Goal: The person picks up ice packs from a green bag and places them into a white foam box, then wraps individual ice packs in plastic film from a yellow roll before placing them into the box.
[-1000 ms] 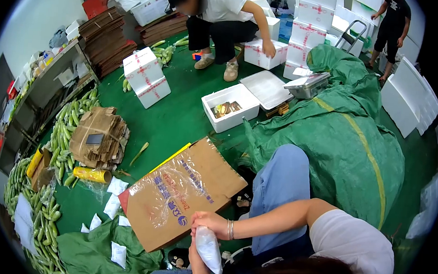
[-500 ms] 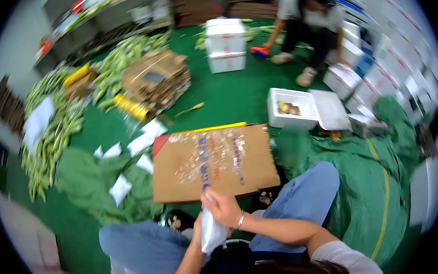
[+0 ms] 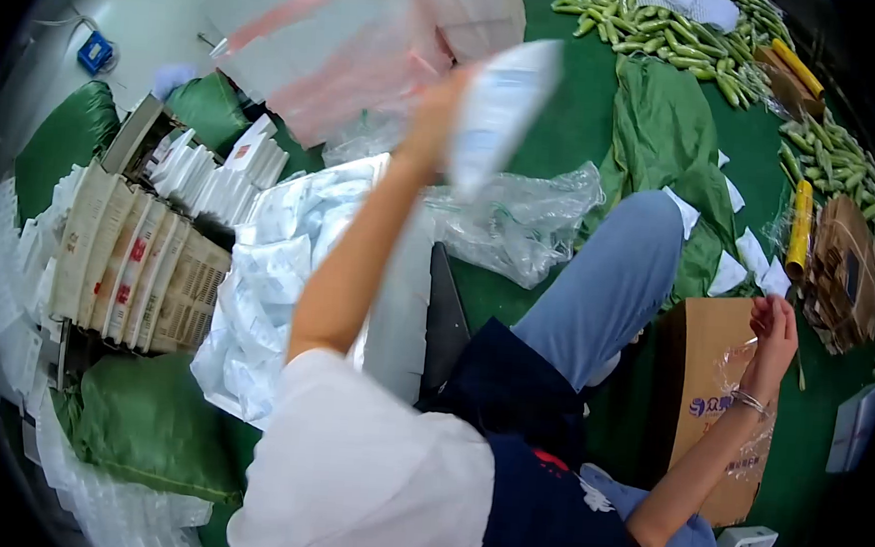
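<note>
My left hand (image 3: 435, 118) is raised at the upper middle, blurred by motion, and grips a white packet (image 3: 503, 112). Below that arm stands a white foam box (image 3: 398, 316) heaped with white packets (image 3: 285, 234). My right hand (image 3: 776, 339), with a bracelet at its wrist, is over the far end of a brown cardboard box (image 3: 708, 355) at the right. Its fingers are bent together; anything between them is too small to make out. Clear plastic clings to that box. Several small white packets (image 3: 752, 255) lie just beyond it.
Clear plastic bags (image 3: 521, 218) lie on the green floor beyond the foam box. Green vegetables (image 3: 663, 32), yellow rolls (image 3: 799, 227) and flattened cardboard (image 3: 844, 268) are at the upper right. Stacked printed sheets (image 3: 142, 265) and green sacks (image 3: 153, 422) lie left. Large white boxes (image 3: 321, 46) stand behind.
The view has swung left, bringing the foam box of packets into sight. Both hands were together on a white packet; now they are far apart, and my left hand has it.
</note>
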{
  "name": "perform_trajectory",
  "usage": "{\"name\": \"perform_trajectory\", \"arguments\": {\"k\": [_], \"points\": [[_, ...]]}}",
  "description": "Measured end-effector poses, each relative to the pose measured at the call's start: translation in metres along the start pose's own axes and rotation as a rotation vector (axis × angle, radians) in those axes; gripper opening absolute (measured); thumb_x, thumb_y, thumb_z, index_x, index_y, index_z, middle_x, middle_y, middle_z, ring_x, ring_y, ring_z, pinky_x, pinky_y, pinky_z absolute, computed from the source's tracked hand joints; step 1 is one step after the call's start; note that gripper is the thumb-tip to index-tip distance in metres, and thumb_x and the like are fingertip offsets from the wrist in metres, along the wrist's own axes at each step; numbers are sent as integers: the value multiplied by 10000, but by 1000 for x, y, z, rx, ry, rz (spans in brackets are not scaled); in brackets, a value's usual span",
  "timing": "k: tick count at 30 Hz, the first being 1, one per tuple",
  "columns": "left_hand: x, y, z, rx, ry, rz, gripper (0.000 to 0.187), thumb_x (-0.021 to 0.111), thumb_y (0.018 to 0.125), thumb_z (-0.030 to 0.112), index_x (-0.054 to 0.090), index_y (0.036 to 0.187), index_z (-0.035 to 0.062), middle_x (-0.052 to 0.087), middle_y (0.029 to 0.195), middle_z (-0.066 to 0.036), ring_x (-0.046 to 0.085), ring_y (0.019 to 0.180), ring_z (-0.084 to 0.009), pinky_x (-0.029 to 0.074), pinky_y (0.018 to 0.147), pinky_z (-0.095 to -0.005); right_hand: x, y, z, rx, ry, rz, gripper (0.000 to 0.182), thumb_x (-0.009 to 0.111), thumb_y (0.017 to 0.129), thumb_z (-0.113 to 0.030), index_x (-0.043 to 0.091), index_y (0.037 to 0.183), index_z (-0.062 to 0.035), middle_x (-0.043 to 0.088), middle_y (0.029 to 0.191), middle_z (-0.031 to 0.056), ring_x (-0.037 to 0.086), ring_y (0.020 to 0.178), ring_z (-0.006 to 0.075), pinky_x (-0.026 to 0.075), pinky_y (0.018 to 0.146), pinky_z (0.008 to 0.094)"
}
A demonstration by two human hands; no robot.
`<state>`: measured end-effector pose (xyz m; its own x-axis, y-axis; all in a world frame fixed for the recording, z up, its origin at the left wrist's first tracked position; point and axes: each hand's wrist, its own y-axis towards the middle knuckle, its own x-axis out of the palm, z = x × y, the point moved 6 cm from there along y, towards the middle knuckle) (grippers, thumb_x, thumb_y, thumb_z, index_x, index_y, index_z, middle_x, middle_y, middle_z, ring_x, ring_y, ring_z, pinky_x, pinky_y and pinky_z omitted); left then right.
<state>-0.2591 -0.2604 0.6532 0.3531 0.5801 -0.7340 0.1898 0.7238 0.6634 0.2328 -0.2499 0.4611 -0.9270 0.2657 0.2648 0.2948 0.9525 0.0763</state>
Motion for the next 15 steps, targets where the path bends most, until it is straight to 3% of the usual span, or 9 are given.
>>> {"name": "perform_trajectory", "arguments": {"k": [1, 3, 4, 5, 6, 8, 11, 14, 15], "points": [[-28, -14, -55, -145, 228, -105, 436, 535, 875, 135, 470, 1296, 40, 623, 1065, -196, 600, 993, -346, 453, 885, -441, -12, 8, 15, 18, -50, 44, 194, 554, 948, -182, 631, 1011, -15, 669, 905, 64, 623, 815, 121, 481, 771, 250], [-106, -65, -135, -199, 464, -88, 425, 494, 941, 246, 518, 1290, 4, 608, 1175, -222, 610, 995, -317, 456, 878, -393, -19, 11, 35, 34, -80, 63, 178, 561, 943, -183, 634, 1003, -32, 669, 873, 44, 617, 772, 100, 485, 723, 230], [-141, -89, -146, -823, -122, 141, 477, 518, 922, 365, 588, 1186, -26, 634, 1106, -240, 616, 1001, -323, 455, 876, -402, -18, 13, 41, 38, -69, 65, 178, 561, 943, -183, 634, 1003, -32, 669, 873, 44, 617, 772, 100, 485, 723, 230], [-180, -109, -158, -984, 284, 22, 629, 535, 862, 528, 616, 1114, -43, 648, 1057, -250, 616, 1017, -353, 459, 867, -413, -16, 14, 47, 56, -61, 48, 170, 563, 942, -182, 635, 998, -38, 666, 859, 38, 612, 759, 95, 482, 711, 227], [-209, -129, -167, -978, 579, 66, 728, 538, 810, 614, 609, 1119, -42, 647, 1071, -241, 617, 1017, -370, 466, 846, -428, -14, 15, 53, 72, -56, 29, 162, 566, 941, -180, 636, 993, -44, 663, 845, 31, 607, 745, 91, 479, 698, 225], [-234, -151, -154, -1021, 828, -43, 763, 520, 803, 636, 596, 1140, -44, 640, 1083, -248, 603, 1034, -397, 460, 870, -434, -7, 14, 67, 108, -77, 0, 155, 567, 941, -180, 635, 984, -48, 659, 834, 27, 599, 729, 87, 471, 681, 217], [-252, -191, -165, -1175, 939, -64, 768, 503, 818, 617, 569, 1198, -46, 624, 1137, -255, 598, 1065, -389, 452, 899, -427, 10, 14, 86, 172, -109, -83, 145, 568, 943, -182, 632, 969, -56, 652, 817, 21, 586, 709, 80, 457, 656, 203], [-264, -325, -331, -1467, 492, 5, 736, 519, 831, 550, 540, 1236, -65, 617, 1165, -244, 604, 1061, -356, 441, 925, -413, 17, 7, 99, 210, -139, -131, 146, 562, 948, -185, 626, 967, -55, 646, 812, 19, 579, 712, 72, 446, 646, 190], [-270, -337, -346, -1459, 494, 6, 736, 519, 831, 550, 540, 1236, -65, 617, 1165, -244, 604, 1061, -356, 441, 925, -413, 17, 8, 104, 203, -161, -173, 148, 560, 948, -182, 624, 971, -51, 645, 817, 21, 578, 714, 71, 445, 645, 190]]}}
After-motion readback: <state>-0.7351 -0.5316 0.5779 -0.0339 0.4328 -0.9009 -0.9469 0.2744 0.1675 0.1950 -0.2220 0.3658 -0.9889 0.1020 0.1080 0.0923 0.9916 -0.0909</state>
